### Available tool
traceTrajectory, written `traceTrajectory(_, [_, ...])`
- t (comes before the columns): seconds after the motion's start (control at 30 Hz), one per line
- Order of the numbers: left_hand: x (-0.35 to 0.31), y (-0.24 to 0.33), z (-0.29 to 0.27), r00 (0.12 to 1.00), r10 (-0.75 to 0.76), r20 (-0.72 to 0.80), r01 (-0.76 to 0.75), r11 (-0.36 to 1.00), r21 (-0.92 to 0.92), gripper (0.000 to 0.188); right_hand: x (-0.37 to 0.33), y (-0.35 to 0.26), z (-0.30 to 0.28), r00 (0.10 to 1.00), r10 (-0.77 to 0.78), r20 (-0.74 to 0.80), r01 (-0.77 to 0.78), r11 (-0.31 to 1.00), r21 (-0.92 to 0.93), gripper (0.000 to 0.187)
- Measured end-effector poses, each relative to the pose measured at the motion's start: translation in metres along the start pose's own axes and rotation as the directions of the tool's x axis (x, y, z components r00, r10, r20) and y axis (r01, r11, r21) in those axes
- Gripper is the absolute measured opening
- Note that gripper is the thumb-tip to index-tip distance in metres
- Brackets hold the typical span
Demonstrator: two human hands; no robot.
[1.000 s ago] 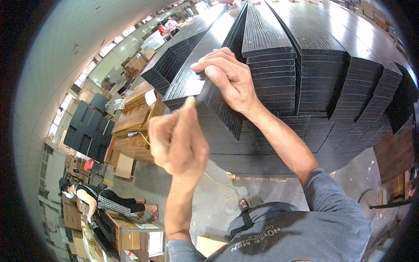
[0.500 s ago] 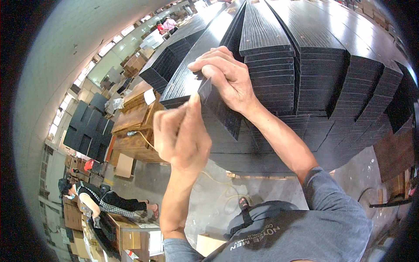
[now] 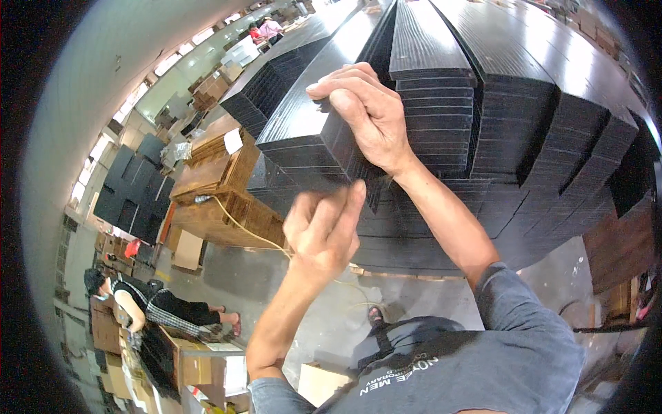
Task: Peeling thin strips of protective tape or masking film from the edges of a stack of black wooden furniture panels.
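Note:
My right hand (image 3: 372, 117) is above the near end of a stack of black wood-grained boards (image 3: 293, 138). Its fingers are curled together over the top corner, with the thumb beside them; a small dark patch shows under the fingertips, but I cannot tell whether it is held. Lower down, my left hand (image 3: 323, 231) is closed and partly smeared by motion. Its thumb tip is near the lower corner of the boards' end, and whatever it pinches is hidden. More stacks of black boards (image 3: 434, 127) stand beside my right hand.
Brown wooden panels (image 3: 210, 172) are stacked to the left, with a yellow hose (image 3: 238, 224) hanging by them. Behind is a stack of dark panels (image 3: 127, 196). A person (image 3: 148, 300) bends over boxes at lower left. Two people (image 3: 265, 31) are far off.
My left hand has moved down and right, away from my right hand. A thin dark piece that showed between them is no longer visible there. My right hand has shifted slightly.

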State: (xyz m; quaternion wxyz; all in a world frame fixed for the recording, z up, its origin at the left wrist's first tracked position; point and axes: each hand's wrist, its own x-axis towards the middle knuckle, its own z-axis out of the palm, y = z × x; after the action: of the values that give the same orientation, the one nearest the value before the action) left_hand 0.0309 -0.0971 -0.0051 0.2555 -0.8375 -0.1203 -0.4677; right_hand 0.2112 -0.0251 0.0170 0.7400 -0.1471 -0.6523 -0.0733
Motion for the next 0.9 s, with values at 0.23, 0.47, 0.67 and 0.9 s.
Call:
traceTrajectory(0.23, [-0.07,0.021,-0.016,0.888,-0.452,-0.078,0.437,0.885,-0.158,0.031,0.001,-0.009,-0.011,0.996,0.002,0.091,-0.003,1.0,0.016,0.032])
traceTrajectory(0.47, [-0.088,-0.006,-0.011,0.824,-0.562,-0.07,0.52,0.8,-0.3,0.028,-0.011,-0.038,0.0,0.983,0.056,0.174,-0.008,0.964,-0.266,0.054])
traceTrajectory(0.67, [-0.051,-0.026,-0.01,0.842,-0.514,-0.165,0.405,0.803,-0.437,0.03,-0.011,-0.039,-0.012,0.956,0.115,0.269,-0.05,0.97,-0.237,0.041])
traceTrajectory(0.9, [0.011,-0.048,-0.007,0.906,-0.325,-0.27,0.229,0.915,-0.332,0.038,-0.019,-0.027,-0.013,0.96,0.183,0.213,-0.17,0.982,-0.078,0.033])
